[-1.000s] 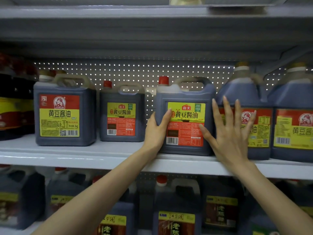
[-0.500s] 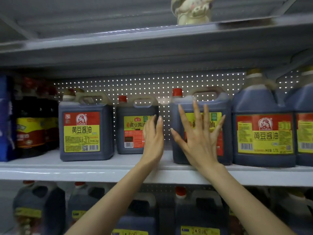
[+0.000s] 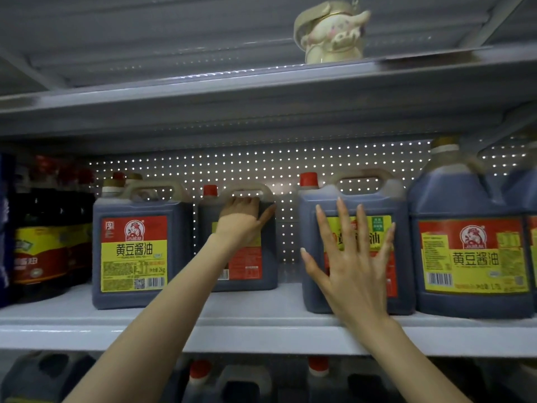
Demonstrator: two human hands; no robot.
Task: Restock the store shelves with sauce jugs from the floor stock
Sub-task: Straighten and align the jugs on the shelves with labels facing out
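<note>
facing-up stage. right hand (image 3: 353, 266) flat on front jug (image 3: 377, 202), fingers (image 3: 340, 219) apart; left hand (image 3: 241, 221) clamped round handle (image 3: 251, 187) of set-back jug (image 3: 255, 269), left of it. next, likely: draw level.

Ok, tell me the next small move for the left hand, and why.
Probably pull the set-back jug forward. The left hand grips its top at the handle, and it stands deeper on the shelf than its neighbours. The right hand lies flat on the front jug, seemingly steadying it.

Far-right jug (image 3: 533, 251) beyond frame edge
</note>
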